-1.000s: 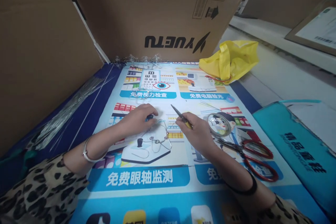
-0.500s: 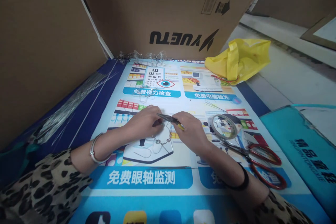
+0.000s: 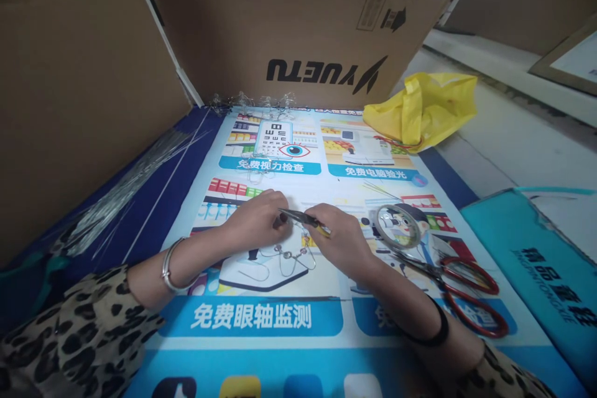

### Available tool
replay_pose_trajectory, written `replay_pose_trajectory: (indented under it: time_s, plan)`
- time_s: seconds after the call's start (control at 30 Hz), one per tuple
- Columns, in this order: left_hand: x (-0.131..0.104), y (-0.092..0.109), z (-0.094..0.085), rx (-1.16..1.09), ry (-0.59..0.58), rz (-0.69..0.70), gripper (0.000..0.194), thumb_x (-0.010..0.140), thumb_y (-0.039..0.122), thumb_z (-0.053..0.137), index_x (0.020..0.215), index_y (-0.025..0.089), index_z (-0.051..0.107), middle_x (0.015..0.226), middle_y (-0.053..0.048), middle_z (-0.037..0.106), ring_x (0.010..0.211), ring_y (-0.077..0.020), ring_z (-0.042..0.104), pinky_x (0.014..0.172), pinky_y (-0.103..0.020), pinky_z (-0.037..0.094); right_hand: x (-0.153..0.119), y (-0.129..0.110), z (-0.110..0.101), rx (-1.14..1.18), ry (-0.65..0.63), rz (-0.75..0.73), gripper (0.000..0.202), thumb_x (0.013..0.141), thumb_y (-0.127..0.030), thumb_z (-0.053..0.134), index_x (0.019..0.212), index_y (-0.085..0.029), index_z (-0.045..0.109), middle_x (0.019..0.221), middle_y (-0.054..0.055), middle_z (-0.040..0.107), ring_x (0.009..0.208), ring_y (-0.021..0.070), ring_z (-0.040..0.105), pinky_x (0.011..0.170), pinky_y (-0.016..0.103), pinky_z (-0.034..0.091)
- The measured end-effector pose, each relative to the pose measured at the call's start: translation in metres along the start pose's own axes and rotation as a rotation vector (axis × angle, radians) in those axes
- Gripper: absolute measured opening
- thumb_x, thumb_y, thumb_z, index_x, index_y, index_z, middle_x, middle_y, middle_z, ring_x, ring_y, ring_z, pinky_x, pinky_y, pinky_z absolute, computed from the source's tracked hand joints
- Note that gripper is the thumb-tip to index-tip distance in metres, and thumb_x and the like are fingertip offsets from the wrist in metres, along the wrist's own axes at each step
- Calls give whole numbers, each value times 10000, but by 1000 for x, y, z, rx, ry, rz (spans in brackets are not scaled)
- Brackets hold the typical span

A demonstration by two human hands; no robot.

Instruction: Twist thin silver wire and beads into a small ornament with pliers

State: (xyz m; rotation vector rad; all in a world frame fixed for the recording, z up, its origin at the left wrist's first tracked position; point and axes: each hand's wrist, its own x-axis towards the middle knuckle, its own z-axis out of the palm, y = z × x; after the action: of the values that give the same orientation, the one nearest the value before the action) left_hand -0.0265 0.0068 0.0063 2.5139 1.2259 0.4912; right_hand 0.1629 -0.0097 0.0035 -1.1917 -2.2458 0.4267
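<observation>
In the head view, I read the left hand (image 3: 261, 221), wearing a silver bangle (image 3: 166, 267), with its grip clenched, fingers curled inward; I cannot tell what lies between them. The right hand (image 3: 342, 239), with a black band (image 3: 441, 326) around the forearm, has its grip closed on slim dark-jawed pliers with yellow handles (image 3: 301, 217). The tips of the pliers point toward my left and meet the left fingers in this view; whether the jaws are parted is too small to tell. A bent silver wire piece with small round beads (image 3: 288, 255) is located just below the pliers and between the hands, over a blue-and-white printed sheet (image 3: 256, 354). Right of the right hand are a round transparent tape roll (image 3: 379, 229) and red-handled scissors (image 3: 433, 270), the blades near the roll. A yellow plastic bag (image 3: 420, 113) is at the far right, beside a large brown cardboard box (image 3: 280, 18). A bundle of thin silver wires (image 3: 116, 199) occupies the left side; a teal box (image 3: 522, 242) occupies the right.
</observation>
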Motion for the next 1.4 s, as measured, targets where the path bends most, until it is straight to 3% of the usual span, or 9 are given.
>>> replay_pose_trajectory:
  time_s: [0.23, 0.33, 0.47, 0.87, 1.13, 1.27, 1.4]
  plan:
    - [-1, 1, 0, -60, -18, -76, 52, 725, 183, 464, 707, 183, 513, 746, -33, 554, 765, -178, 510, 641, -280, 392, 2, 1, -5, 9, 35, 14, 146, 785, -127, 501, 867, -196, 601, 828, 33, 646, 776, 157, 587, 691, 262, 443]
    - [-3, 1, -1, -120, -50, -126, 43, 720, 191, 480, 710, 190, 521, 726, -13, 568, 674, -149, 504, 566, -255, 357, 1, 3, -5, 0, 73, 3, 164, 780, -127, 495, 882, -199, 602, 848, 43, 648, 800, 168, 589, 722, 280, 451]
    - [-3, 3, -2, -249, -65, -190, 23, 725, 202, 484, 706, 193, 493, 631, 30, 540, 563, -109, 470, 499, -225, 305, -1, 4, -2, -18, 24, -3, 187, 766, -102, 497, 884, -197, 607, 854, 43, 649, 814, 170, 589, 728, 275, 448]
    - [-2, 3, 1, -309, -65, -187, 46, 701, 169, 482, 662, 183, 501, 618, 32, 537, 554, -100, 469, 514, -222, 308, 1, -2, -8, 195, -10, 160, 109, 772, -181, 545, 856, -211, 609, 811, -7, 652, 747, 138, 596, 675, 239, 431]
    - [-3, 6, -2, -381, -91, -233, 62, 693, 174, 493, 750, 195, 508, 650, 28, 558, 575, -110, 490, 524, -227, 336, 2, 1, -10, 269, 7, 230, 89, 756, -200, 554, 822, -210, 612, 780, -15, 659, 720, 136, 603, 657, 233, 431]
    - [-1, 9, -7, -432, -136, -249, 201, 702, 181, 486, 894, 194, 545, 687, 22, 568, 607, -118, 508, 554, -234, 359, 3, 1, -11, 273, 12, 255, 74, 751, -208, 556, 801, -207, 611, 760, -19, 655, 706, 132, 597, 651, 231, 428]
    - [0, 14, -13, -438, -200, -236, 159, 707, 177, 463, 805, 175, 589, 706, 7, 572, 623, -118, 498, 567, -234, 361, 4, -2, -13, 302, 9, 290, 67, 748, -215, 560, 789, -200, 611, 754, -15, 653, 700, 131, 593, 637, 229, 426]
